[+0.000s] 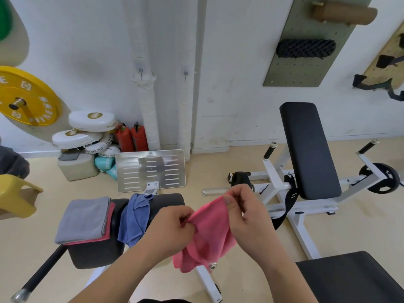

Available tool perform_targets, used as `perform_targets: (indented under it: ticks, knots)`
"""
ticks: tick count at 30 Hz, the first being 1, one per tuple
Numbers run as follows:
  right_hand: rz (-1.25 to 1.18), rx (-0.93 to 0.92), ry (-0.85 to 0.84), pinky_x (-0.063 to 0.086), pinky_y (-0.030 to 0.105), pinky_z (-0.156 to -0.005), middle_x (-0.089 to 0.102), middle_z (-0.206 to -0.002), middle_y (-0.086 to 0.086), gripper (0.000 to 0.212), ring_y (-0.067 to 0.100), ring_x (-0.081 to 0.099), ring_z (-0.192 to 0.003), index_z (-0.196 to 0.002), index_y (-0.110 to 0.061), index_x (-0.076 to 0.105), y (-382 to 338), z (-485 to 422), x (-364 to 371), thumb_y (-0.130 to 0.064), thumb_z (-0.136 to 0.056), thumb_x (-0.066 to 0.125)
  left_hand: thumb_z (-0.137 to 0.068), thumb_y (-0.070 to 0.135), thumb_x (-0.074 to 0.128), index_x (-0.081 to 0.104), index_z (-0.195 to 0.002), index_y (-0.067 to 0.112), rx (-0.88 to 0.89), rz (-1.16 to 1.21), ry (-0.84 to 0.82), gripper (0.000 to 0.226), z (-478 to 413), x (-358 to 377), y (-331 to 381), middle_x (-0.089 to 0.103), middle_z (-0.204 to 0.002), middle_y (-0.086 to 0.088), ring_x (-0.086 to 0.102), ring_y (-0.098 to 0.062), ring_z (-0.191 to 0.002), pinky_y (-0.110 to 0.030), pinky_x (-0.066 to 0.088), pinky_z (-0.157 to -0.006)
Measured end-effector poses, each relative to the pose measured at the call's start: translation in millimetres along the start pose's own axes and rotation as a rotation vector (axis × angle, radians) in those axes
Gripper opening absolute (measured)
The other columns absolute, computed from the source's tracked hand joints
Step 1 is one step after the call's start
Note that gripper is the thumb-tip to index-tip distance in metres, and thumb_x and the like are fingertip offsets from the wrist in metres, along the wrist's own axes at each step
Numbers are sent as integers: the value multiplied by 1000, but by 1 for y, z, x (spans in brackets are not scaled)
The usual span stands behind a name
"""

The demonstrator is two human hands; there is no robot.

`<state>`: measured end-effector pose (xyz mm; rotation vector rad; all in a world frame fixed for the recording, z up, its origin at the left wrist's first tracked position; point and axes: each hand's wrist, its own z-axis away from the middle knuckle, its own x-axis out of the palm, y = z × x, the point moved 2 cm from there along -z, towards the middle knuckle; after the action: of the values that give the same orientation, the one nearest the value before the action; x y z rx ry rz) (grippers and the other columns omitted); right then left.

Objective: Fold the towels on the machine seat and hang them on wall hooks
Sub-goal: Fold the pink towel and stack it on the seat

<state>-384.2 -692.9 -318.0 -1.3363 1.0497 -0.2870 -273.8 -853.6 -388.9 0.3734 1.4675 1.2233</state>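
**Pink towel** (209, 237) — held up in the air in front of the person, at the right end of the machine seat (96, 254). It is unfolded, with its lower part hanging in loose folds.

**Left hand** (175, 224) — fingers curled, pinching the towel's left edge.

**Right hand** (247, 213) — a little higher, thumb and fingers pinching the upper edge. The two hands are near each other, with a short span of cloth between them.

**Machine seat** — a black padded surface, low and left of centre, carrying three cloths.

**Grey towel** (84, 219) — folded into a flat rectangle at the left end of the seat. It lies on a folded pink towel (110, 221) (only the right and lower edges of that one show).

**Blue towel** (134, 217) — unfolded and draped in a bunch over the seat, just right of the folded stack.

**Left wall hook** (141, 73) and **right wall hook** (185, 75) — small metal hooks on the white wall, well above the seat.

**Along the wall, at floor level** — white boxing pads (91, 121) in a stack, two red extinguishers (132, 136) and a slotted metal plate (150, 169) standing on the floor by the wall.

**Left** — a yellow weight plate (28, 97).

**Right** — a black backrest pad (308, 149) on a white frame, with a green pegboard (306, 68) on the wall above it.
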Motion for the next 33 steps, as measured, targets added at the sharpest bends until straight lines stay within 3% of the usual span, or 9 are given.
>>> perform_targets:
  ticks: [4,8,11,15,19,24,27,30,33]
  knots:
    - [53,-21,14,45,13,-70,60,-79,-18,11,4,57,-75,-97,-27,55,8,-7,-8,-26,-106,49,-76,8,49,68,-72,17,-72,-61,-85,22,-4,1,-24,66,-65,-2,52,-7,-57,-26,46,-59]
    - [66,-18,56,44,14,-66,59,-75,-13,11,6,55,-71,-98,-24,56,15,-16,-19,-24,-106,48,-83,2,50,67,-73,25,-85,-22,-151,30,0,4,-34,66,-68,4,56,-5,-61,-23,49,-63]
    - [71,-10,77,40,10,-63,57,-66,-24,10,0,53,-66,-99,-22,56,17,-20,-26,-22,-106,49,-86,8,53,68,-82,26,-14,33,-165,23,4,14,-31,69,-78,-2,64,-17,-67,-31,57,-68]
    - [-12,59,55,38,9,-59,48,-56,-20,12,0,46,-58,-97,-19,57,25,-17,-31,-22,-106,50,-96,16,53,60,-79,32,98,-36,-267,24,16,39,-26,54,-69,9,43,-5,-60,-26,37,-62]
    - [-128,144,-5,39,15,-61,50,-65,-13,15,5,45,-63,-95,-20,58,38,-7,-35,-23,-106,50,-98,24,52,65,-94,34,109,-25,-269,16,24,55,-28,67,-77,6,53,-7,-63,-29,44,-62]
    - [-189,189,-51,37,32,-70,52,-79,3,16,17,45,-74,-95,-21,59,48,0,-37,-22,-107,48,-98,24,56,72,-107,33,175,-48,-36,21,16,59,-35,65,-100,18,61,-1,-89,-22,51,-80]
    - [-209,184,-106,38,22,-65,48,-73,-1,19,13,42,-69,-91,-21,58,45,1,-30,-19,-107,48,-98,26,59,74,-106,34,227,-102,119,18,6,62,-44,51,-137,22,54,4,-119,-23,50,-97]
    - [-217,171,-174,36,14,-56,45,-66,-4,16,9,39,-62,-93,-15,56,39,-1,-23,-17,-107,48,-100,30,57,73,-107,36,197,-148,63,19,-2,63,-50,33,-159,20,37,-1,-142,-29,44,-109]
    - [-227,166,-190,34,13,-53,43,-63,-4,16,8,37,-59,-95,-10,55,35,-4,-20,-18,-106,48,-97,34,48,71,-104,39,181,-71,6,24,-2,59,-50,38,-158,23,35,0,-146,-34,43,-114]
